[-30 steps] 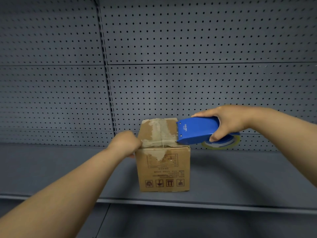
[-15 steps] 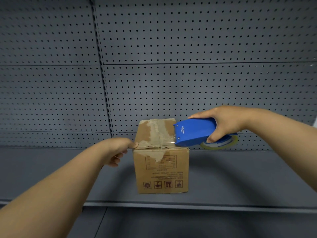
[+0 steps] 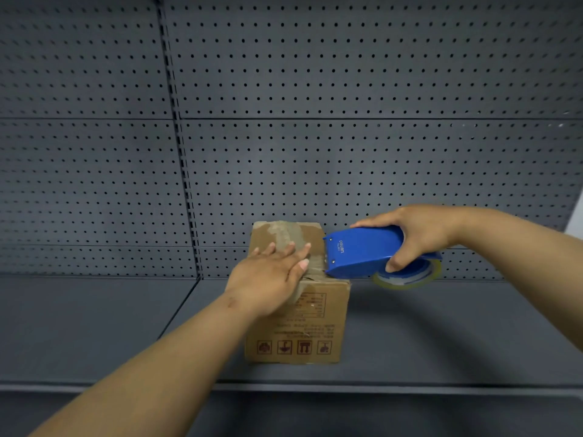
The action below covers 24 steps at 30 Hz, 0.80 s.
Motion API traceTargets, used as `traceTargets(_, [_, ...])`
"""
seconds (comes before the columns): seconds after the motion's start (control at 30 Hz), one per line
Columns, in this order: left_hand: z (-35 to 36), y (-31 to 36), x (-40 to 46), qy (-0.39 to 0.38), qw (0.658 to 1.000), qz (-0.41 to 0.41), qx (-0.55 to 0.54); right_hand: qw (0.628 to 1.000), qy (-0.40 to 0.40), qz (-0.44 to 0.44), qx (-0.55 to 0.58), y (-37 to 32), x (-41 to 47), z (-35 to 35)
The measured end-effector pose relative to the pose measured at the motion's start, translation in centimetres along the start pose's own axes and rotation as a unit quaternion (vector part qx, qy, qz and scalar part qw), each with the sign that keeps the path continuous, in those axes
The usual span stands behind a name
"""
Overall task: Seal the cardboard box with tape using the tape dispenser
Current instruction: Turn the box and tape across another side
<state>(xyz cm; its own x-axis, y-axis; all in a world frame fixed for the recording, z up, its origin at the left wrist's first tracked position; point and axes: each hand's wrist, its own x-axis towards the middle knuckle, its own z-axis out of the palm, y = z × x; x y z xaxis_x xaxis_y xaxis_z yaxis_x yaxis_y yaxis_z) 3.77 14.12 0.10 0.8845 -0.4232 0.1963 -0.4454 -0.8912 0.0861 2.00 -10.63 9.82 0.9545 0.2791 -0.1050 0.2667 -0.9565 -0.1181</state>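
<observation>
The left hand (image 3: 268,275) lies flat with fingers spread on the top of the cardboard box (image 3: 299,323), which stands on the grey shelf (image 3: 441,335) beneath it, while the right hand (image 3: 416,234) grips the blue tape dispenser (image 3: 362,250) whose front edge meets the box's right top edge.

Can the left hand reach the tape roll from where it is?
Probably not easily. The left hand lies flat on the box, and the dispenser sits between it and the roll.
</observation>
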Motion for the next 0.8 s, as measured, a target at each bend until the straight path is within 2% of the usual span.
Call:
traceTargets(0.4, [0.4, -0.8, -0.4, -0.010, 1.000, -0.023, 0.000, 0.996, -0.023, -0.035, 0.075, 1.8, -0.4, 1.3])
traceTargets(0.8, [0.1, -0.5, -0.3, -0.029, 0.999, -0.035, -0.014, 0.996, -0.054, -0.014, 0.072, 4.8, -2.8, 1.2])
